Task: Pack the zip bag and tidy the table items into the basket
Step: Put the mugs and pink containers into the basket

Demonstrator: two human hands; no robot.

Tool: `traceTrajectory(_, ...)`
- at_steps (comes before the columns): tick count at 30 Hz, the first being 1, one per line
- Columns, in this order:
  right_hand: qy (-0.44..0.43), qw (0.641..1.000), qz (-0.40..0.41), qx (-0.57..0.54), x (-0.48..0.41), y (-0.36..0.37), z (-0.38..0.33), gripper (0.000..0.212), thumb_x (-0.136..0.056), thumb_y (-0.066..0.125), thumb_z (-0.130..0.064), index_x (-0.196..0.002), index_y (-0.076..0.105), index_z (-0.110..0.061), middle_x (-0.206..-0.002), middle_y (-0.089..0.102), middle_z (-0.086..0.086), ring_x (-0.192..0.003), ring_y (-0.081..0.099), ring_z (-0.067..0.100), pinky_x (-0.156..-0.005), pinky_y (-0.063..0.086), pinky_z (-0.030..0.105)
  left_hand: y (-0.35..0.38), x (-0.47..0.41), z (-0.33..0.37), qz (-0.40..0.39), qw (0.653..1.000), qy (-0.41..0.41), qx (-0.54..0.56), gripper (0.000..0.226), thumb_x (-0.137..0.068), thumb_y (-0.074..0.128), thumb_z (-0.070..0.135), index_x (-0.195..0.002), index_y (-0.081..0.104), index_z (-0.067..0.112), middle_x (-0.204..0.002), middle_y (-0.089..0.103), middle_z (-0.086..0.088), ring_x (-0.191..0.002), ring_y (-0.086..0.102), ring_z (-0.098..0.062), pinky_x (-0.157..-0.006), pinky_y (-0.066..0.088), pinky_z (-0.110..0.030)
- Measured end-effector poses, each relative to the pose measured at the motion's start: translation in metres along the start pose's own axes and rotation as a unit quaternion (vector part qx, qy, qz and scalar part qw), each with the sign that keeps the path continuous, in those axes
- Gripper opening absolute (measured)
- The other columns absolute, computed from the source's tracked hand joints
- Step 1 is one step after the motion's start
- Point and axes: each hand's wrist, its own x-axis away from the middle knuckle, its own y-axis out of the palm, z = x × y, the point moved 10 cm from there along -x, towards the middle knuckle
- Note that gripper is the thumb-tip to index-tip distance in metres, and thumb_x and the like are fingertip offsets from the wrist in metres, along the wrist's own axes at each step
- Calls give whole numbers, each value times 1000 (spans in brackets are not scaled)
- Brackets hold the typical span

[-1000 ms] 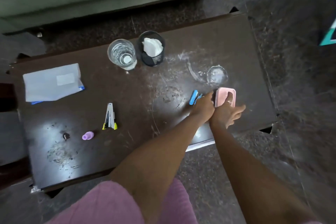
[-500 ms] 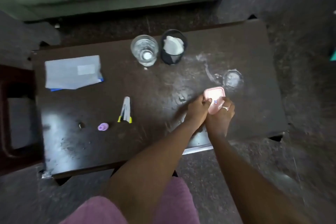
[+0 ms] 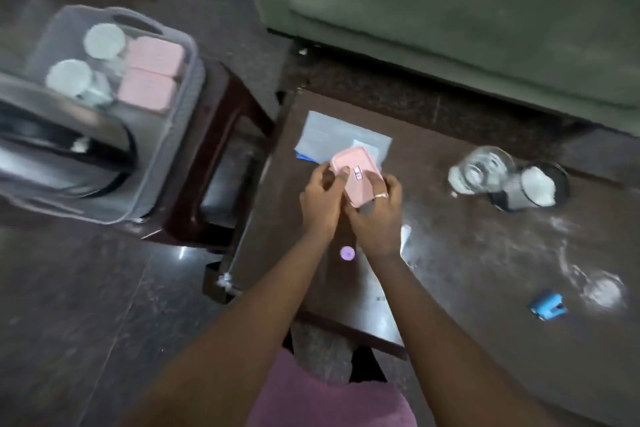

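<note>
We hold the pink box [image 3: 356,177] with both hands. Our left grip [image 3: 320,204] curls round its left edge and our right grip [image 3: 375,218] clamps its near corner, above the table [image 3: 467,243] and just over the zip bag [image 3: 332,135]. The basket [image 3: 192,59] sits well apart to the left, on a stool [image 3: 214,114].

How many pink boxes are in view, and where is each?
3. One pink box is held by the left hand and right hand over the table; two more lie side by side in the grey basket. Others may be hidden there.
</note>
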Motion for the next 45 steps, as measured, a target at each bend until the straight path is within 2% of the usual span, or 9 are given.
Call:
traceTrajectory(4, -89, 991, -99, -23, -20, 75, -105, 53, -70, 72, -11, -120, 56, -7, -125, 49, 12, -109, 55, 27, -89, 37, 16, -117, -43, 27, 127, 989, 21, 78, 28, -88, 59, 39, -106, 65, 18, -103, 72, -6, -95, 65, -20, -88, 50, -34)
traceTrajectory(8, -193, 969, -154, -27, -24, 138, -202, 48, -68, 74, -6, -113, 60, -1, -121, 54, 16, -111, 55, 26, -89, 33, 10, -227, -65, 43, 295, 944, 41, 140, 28, -94, 48, 36, -93, 63, 12, -100, 71, -15, -95, 65, -26, -90, 50, -42)
traceTrajectory(11, -225, 956, -182, -35, -28, 176, -251, 46, -67, 75, -7, -110, 62, 1, -118, 59, 17, -111, 57, 27, -92, 37, 18, -268, -71, 44, 363, 921, 23, 142, 36, -98, 40, 32, -116, 60, 8, -117, 67, -16, -108, 62, -29, -94, 47, -35)
traceTrajectory(15, -230, 929, -287, 32, -28, 239, -282, 49, -69, 75, -20, -113, 59, -3, -117, 58, 17, -114, 53, 29, -93, 36, 24, -270, -76, 37, 354, 930, 3, 102, 43, -100, 33, 26, -143, 35, 19, -142, 48, -10, -125, 50, -28, -92, 31, -21)
traceTrajectory(21, -225, 896, -360, 134, -36, 282, -276, 48, -70, 76, -35, -105, 58, -6, -106, 65, 17, -99, 60, 29, -80, 45, 30, -272, -70, 27, 371, 924, -31, 90, 45, -99, 33, 18, -145, 30, 15, -142, 46, -16, -125, 48, -34, -90, 26, -22)
traceTrajectory(25, -281, 855, -359, 247, -30, 303, -275, 55, -72, 76, -39, -112, 54, -8, -115, 56, 19, -105, 56, 35, -85, 46, 36, -280, -68, 23, 381, 920, -26, 81, 45, -99, 35, 17, -144, 32, 13, -143, 46, -14, -127, 48, -31, -94, 26, -19)
traceTrajectory(33, -376, 789, -281, 397, -9, 314, -269, 41, -88, 54, -12, -128, 44, -8, -125, 50, 18, -112, 54, 37, -91, 43, 42, -290, -55, 21, 415, 907, 1, 73, 41, -98, 33, 6, -137, 44, 12, -136, 54, -15, -121, 53, -28, -85, 32, -12)
traceTrajectory(39, -355, 785, -275, 427, -6, 316, -269, 32, -95, 41, -17, -124, 53, -12, -129, 51, 14, -123, 45, 30, -99, 38, 36, -285, -56, 21, 402, 913, 20, 62, 35, -96, 33, 5, -123, 55, 11, -122, 64, -9, -108, 60, -24, -81, 39, -16)
traceTrajectory(45, -376, 847, -253, 278, -12, 264, -266, 31, -91, 46, -16, -116, 61, -6, -129, 54, 14, -124, 43, 29, -103, 36, 36, -253, -35, 44, 390, 910, 128, 46, 34, -92, 36, 3, -119, 56, 2, -118, 64, -13, -105, 56, -17, -87, 36, -13)
